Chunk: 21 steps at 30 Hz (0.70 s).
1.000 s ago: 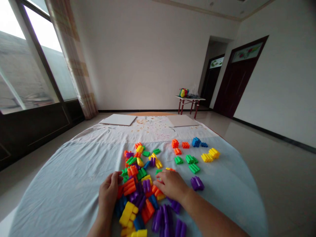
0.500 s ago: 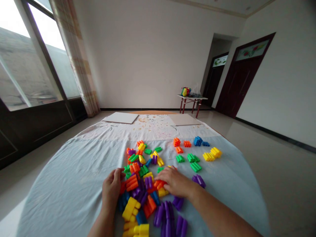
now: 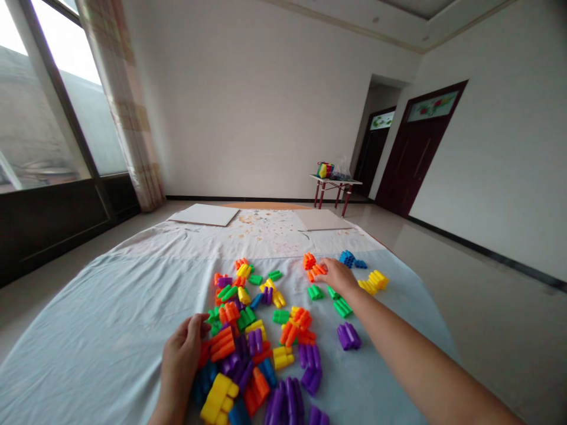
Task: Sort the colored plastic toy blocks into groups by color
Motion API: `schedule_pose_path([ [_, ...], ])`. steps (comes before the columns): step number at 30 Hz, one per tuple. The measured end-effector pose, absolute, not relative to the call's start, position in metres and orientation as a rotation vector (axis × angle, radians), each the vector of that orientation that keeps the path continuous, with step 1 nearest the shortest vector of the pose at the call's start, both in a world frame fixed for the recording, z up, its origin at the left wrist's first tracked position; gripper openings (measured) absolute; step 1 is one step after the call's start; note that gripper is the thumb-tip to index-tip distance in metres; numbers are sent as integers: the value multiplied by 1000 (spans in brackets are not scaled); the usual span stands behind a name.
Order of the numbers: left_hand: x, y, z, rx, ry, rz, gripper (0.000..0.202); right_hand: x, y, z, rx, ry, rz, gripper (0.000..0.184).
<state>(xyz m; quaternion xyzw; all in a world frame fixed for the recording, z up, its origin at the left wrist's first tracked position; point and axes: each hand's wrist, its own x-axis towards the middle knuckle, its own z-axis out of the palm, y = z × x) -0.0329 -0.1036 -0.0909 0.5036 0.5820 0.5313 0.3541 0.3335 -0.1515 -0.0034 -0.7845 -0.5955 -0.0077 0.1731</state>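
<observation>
**Left hand at the heap, right hand out on the orange blocks**

Far to the left of both hands, a checked curtain (image 3: 121, 100) hangs beside a tall window (image 3: 53, 100). A pale blue cloth (image 3: 88, 336) covers the round tabletop. The left hand (image 3: 179, 366) rests on it with its fingers curled, at the near edge of a dense heap of plastic toy blocks (image 3: 239, 330). Its fingertips (image 3: 198, 321) sit against a red block (image 3: 204, 354), and a striped orange block (image 3: 222, 344) lies just to their right. Whether that hand grips anything, I cannot tell.

Between the hands the heap spreads in every colour, and a yellow block (image 3: 217, 398) lies close to the left wrist. The right arm reaches across the cloth, passing a purple block (image 3: 348, 336). The right hand (image 3: 339, 277) is half spread, fingers forward, over small orange blocks (image 3: 315, 270); no pinch shows. Green blocks (image 3: 342, 307) lie just below it, blue blocks (image 3: 348, 258) just ahead, and yellow blocks (image 3: 372, 281) just to its right.
</observation>
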Motion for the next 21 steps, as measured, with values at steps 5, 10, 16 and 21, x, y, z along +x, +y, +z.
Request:
schedule_pose_path([
  [5,-35,-101,-95,1247,1481,1306,57,336,-129,-14,-2352,-1671,-57,28],
  [10,-36,-101,-96,1265,1471,1296,56,330,-116,-26,-2429,-1670,-62,30],
  [16,-32,-105,-89,1276,1471,1306,55,332,-117,-24,-2387,-1680,-37,38],
  [21,-31,-106,-88,1253,1434,1306,52,319,-137,-6,-2232,-1703,-23,26],
])
